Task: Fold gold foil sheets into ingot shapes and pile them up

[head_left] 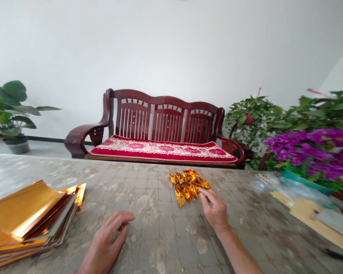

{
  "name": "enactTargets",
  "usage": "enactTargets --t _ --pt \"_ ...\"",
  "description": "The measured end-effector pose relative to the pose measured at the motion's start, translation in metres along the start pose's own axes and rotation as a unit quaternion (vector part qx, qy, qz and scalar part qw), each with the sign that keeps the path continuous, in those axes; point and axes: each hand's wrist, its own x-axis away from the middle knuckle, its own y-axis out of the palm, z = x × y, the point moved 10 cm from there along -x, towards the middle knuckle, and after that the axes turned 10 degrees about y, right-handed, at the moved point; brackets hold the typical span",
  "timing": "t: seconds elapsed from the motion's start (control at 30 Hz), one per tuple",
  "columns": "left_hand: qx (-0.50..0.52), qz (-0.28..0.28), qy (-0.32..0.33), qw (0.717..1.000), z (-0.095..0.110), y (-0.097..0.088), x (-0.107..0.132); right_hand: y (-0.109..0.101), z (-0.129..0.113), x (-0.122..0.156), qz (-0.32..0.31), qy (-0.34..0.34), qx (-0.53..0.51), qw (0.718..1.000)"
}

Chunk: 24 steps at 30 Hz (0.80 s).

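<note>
Several folded gold foil paper ingots [180,194] lie in a cluster near the middle of the patterned table [148,243]. My right hand [215,209] is at the right edge of this cluster, thumb and fingers drawn together in a pinch on a folded gold paper ingot [204,183]; the fingertips partly cover the contact. My left hand [107,239] rests on the table to the left, fingers loosely bent with a gap between thumb and index finger, and nothing in it. Left of that hand is a stack of gold foil paper sheets [28,209].
Clear plastic wrapping [300,190], cardboard [308,213] and a blurred dark object [337,255] lie on the right of the table. Purple flowers [314,152] stand behind them. Beyond the far edge is a wooden bench [165,118]; a potted plant [15,144] stands far left.
</note>
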Motion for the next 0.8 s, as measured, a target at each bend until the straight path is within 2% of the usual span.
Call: enactTargets --t 0.1,0.23,0.37,0.43,0.53,0.63,0.7,0.8 --pt "-0.019 0.058 0.02 0.998 0.006 -0.016 0.0 0.027 -0.048 0.01 -0.09 -0.08 -0.028 0.992" --pt "-0.034 0.097 0.043 0.994 0.017 -0.032 -0.004 0.056 -0.098 0.036 -0.191 -0.176 -0.035 0.965" --pt "-0.056 0.143 0.075 0.985 0.026 -0.057 -0.009 0.076 -0.124 0.064 -0.262 -0.245 -0.012 0.933" --pt "-0.072 0.169 0.07 0.98 0.024 -0.075 -0.013 0.082 -0.13 0.074 -0.281 -0.268 0.007 0.921" --pt "-0.111 0.223 0.02 0.968 0.01 -0.111 -0.019 0.084 -0.133 0.077 -0.285 -0.271 0.009 0.92" --pt "-0.155 0.229 -0.089 0.957 -0.019 -0.146 -0.022 0.084 -0.133 0.074 -0.29 -0.264 -0.002 0.92" --pt "-0.195 0.244 -0.155 0.937 -0.037 -0.175 -0.018 0.083 -0.131 0.07 -0.286 -0.258 -0.024 0.922" --pt "-0.265 0.211 -0.234 0.911 -0.057 -0.204 -0.012 0.082 -0.126 0.064 -0.276 -0.243 -0.059 0.928"
